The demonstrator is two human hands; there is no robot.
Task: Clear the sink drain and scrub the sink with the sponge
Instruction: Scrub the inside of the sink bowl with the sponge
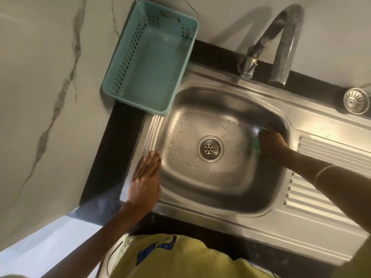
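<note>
One green sponge sits against the right inner wall of the single steel sink, mostly hidden under the right hand; that hand's grip is closed over the sponge, fingers curled down around it and pressing it to the wall. At the middle of the basin floor is one round drain, uncovered, with its ring of small holes showing. Water droplets are scattered over the basin floor around it. The left hand lies flat on the sink's left rim, fingers straight and together, holding nothing. One strainer basket rests on the steel ledge at the far right, well apart from the drain. One curved tap rises behind the basin. One teal plastic basket stands on the worktop at the sink's back-left corner, its near corner overhanging the rim.
</note>
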